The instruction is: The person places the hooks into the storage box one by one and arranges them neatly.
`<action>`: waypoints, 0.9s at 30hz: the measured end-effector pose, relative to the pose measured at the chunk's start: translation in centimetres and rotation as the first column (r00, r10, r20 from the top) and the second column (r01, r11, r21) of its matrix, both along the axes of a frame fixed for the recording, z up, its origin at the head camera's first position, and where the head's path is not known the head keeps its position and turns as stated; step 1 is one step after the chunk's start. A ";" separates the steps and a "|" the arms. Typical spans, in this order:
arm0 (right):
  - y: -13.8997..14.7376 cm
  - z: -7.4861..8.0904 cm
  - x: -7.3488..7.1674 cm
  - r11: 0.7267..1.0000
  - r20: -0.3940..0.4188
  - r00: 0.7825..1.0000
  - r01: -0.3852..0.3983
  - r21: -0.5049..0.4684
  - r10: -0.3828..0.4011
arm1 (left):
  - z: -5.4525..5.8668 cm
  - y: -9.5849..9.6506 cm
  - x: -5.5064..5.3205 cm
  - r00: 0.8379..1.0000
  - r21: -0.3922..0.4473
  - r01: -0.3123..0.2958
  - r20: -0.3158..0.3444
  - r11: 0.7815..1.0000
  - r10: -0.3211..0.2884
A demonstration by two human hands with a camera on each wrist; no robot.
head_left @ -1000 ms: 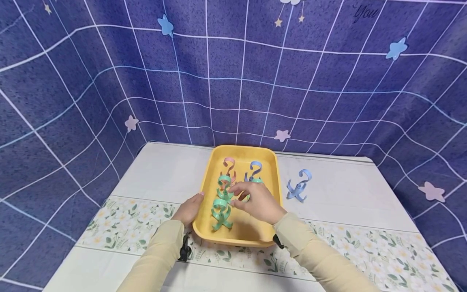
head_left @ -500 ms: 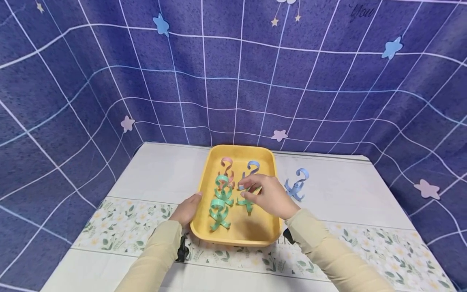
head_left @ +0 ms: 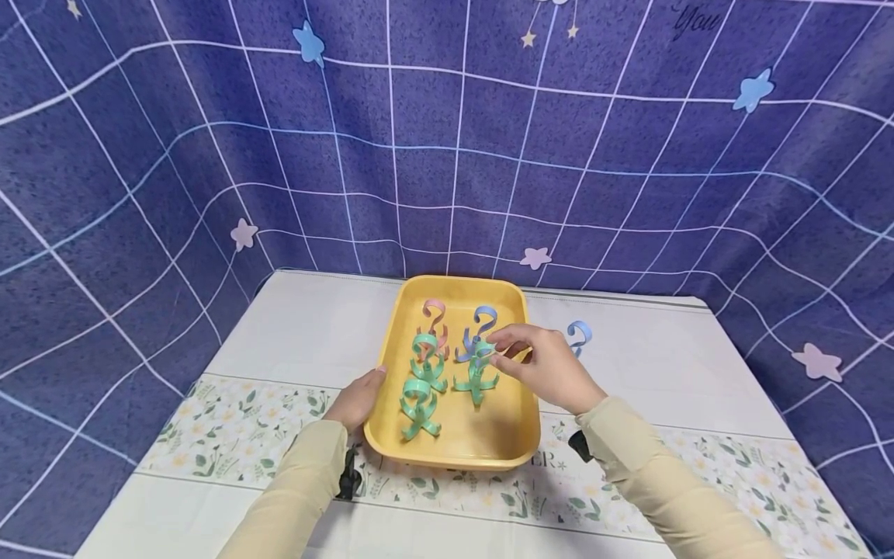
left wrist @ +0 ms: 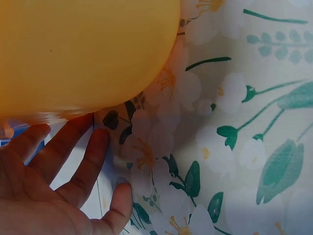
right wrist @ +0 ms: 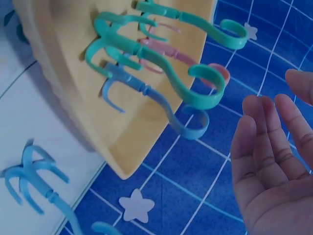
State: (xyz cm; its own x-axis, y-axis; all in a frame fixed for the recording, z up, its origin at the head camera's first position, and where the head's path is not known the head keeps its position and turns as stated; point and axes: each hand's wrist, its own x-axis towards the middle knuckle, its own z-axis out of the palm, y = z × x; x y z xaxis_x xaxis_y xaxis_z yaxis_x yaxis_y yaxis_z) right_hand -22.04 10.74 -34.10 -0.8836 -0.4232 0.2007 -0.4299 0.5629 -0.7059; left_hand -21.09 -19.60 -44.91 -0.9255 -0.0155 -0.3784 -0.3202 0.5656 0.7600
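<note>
My left hand (head_left: 358, 397) rests on the left side of a yellow tray (head_left: 454, 464), thumb at the rim. In the left wrist view its spread fingers (left wrist: 88, 161) lie against the tray's underside. Above the tray's right half, my right hand (head_left: 548, 365) has its fingertips close to the curl of a green claw hook (head_left: 476, 386). The right wrist view shows those fingers (right wrist: 266, 142) loosely bent with nothing between them, apart from the green hook (right wrist: 168, 73). A blue claw hook (head_left: 485, 314) stands just behind the green one.
On the tray's left side stand a pink claw hook (head_left: 434, 310) and two green ones, one middle (head_left: 431, 375) and one front (head_left: 421, 423). Another blue hook (head_left: 580, 330) stands on the white tablecloth (head_left: 649, 357) right of the tray, partly hidden. A dark blue curtain (head_left: 433, 178) hangs behind.
My right hand has moved right, from the middle green hook on the left to beside the right-hand green hook, uncovering it. My left hand has stayed at the tray.
</note>
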 end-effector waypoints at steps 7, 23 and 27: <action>1.3 -0.1 -0.3 0.999 -0.011 0.999 0.040 0.005 -0.040 | 0.3 0.2 0.1 1.000 0.012 -0.007 0.011 1.000 0.007; 3.7 0.2 -1.0 0.993 -0.062 0.992 0.112 0.035 -0.110 | 0.2 0.1 0.1 1.000 0.001 0.001 0.002 1.000 -0.001; 4.4 0.2 -1.2 0.989 -0.054 0.989 0.141 0.053 -0.139 | 0.1 0.1 0.0 1.000 -0.002 0.001 -0.002 1.000 -0.001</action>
